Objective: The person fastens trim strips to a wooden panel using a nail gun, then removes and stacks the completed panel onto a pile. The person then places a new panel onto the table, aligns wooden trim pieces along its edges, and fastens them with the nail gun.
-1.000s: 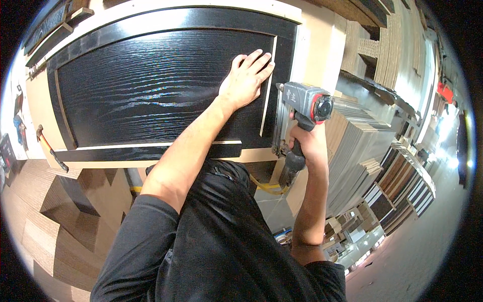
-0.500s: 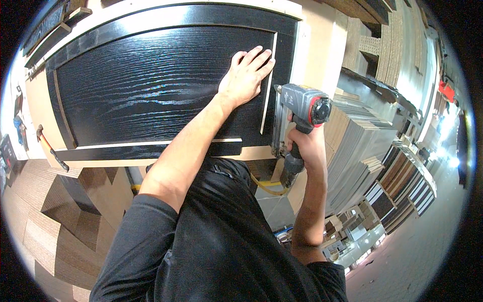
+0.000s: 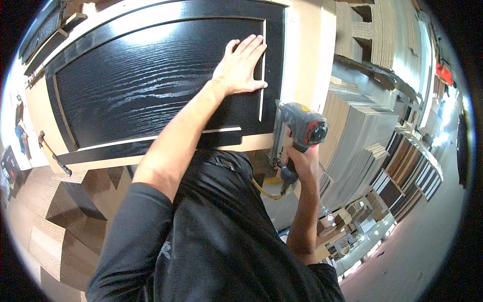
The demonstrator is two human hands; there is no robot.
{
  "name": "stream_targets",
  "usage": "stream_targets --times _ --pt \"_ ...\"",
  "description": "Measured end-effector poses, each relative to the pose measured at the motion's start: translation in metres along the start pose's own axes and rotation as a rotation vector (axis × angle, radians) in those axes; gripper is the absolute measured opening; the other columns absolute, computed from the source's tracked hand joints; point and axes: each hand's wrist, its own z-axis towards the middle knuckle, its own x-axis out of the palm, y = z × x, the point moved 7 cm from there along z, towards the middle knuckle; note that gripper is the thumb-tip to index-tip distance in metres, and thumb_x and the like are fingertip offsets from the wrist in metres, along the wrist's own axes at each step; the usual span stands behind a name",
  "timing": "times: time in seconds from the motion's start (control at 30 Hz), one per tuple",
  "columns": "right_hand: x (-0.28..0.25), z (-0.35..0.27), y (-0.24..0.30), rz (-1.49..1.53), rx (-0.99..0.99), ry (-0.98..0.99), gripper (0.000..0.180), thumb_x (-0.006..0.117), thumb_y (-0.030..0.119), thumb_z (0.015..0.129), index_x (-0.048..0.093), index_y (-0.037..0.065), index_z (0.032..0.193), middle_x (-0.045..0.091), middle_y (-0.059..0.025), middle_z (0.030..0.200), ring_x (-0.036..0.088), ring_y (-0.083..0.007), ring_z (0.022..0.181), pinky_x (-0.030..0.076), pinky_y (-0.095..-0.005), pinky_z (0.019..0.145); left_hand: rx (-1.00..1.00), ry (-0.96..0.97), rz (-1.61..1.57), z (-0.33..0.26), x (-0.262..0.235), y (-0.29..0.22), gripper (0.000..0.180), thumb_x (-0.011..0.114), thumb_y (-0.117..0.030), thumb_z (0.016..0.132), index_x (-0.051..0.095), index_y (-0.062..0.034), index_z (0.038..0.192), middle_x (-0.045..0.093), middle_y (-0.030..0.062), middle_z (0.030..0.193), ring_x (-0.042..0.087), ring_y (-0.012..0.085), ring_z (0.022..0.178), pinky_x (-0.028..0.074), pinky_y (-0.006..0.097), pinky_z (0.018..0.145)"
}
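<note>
A black wood-grain door panel (image 3: 136,90) in a black frame lies before me. My left hand (image 3: 241,65) rests on its right part with fingers spread, fingertips and thumb reaching a thin strip (image 3: 261,108) along the panel's right inner edge. Another thin pale-edged strip (image 3: 219,131) runs along the near side. My right hand (image 3: 303,163) is wrapped round the handle of a grey and black nail gun (image 3: 302,123), held just off the panel's near right corner. A yellow air hose (image 3: 267,193) hangs below the gun. The fingers on its trigger are partly hidden.
An orange-handled hammer (image 3: 53,153) lies at the bench's left end. Tall stacks of boards (image 3: 352,131) stand close on the right, with more sheets (image 3: 402,55) behind. Brown boards or boxes (image 3: 45,201) fill the lower left. A pale board (image 3: 309,55) borders the panel's right side.
The nail gun has dropped nearer to me, away from the panel's right edge. My left thumb has spread out to the right strip. The whole view has shifted slightly.
</note>
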Motion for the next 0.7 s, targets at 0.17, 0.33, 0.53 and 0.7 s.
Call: stream_targets --times 0.17,0.33,0.53,0.7 --pt "0.004 -0.033 -0.031 0.167 0.064 -0.047 0.028 0.06 -0.005 0.076 0.059 0.0 0.103 0.059 -0.0028 0.069 0.058 -0.0125 0.055 0.047 -0.0284 0.051 0.099 0.056 0.055 -0.001 0.0 -0.006 0.121 0.081 -0.065 0.064 0.023 -0.0187 0.159 0.025 0.0188 0.162 0.021 0.031 0.152 0.016 0.055 0.121" --pt "0.012 -0.044 -0.048 0.209 0.035 -0.147 0.009 0.064 -0.002 0.078 0.059 0.004 0.082 0.058 -0.0005 0.069 0.056 -0.0097 0.059 0.044 -0.0292 0.052 0.08 0.102 0.193 0.001 0.007 -0.008 0.118 0.075 -0.075 0.059 0.028 -0.0323 0.157 0.021 0.0161 0.164 0.02 0.0314 0.152 0.016 0.056 0.121" --pt "0.019 -0.04 -0.053 0.141 0.037 -0.048 0.016 0.06 -0.003 0.079 0.059 -0.002 0.095 0.058 -0.0025 0.074 0.054 -0.0105 0.058 0.045 -0.0283 0.052 0.075 0.07 0.206 0.002 0.01 -0.005 0.117 0.075 -0.076 0.057 0.03 -0.0336 0.156 0.024 0.0138 0.164 0.022 0.03 0.152 0.017 0.056 0.121" --pt "0.024 -0.034 -0.053 0.137 0.004 -0.019 0.031 0.058 -0.007 0.081 0.058 -0.006 0.112 0.058 -0.0046 0.079 0.054 -0.0108 0.056 0.046 -0.0273 0.05 0.077 0.055 0.219 0.002 0.009 -0.006 0.117 0.074 -0.077 0.056 0.031 -0.0337 0.156 0.026 0.0138 0.163 0.023 0.0302 0.151 0.018 0.056 0.121"
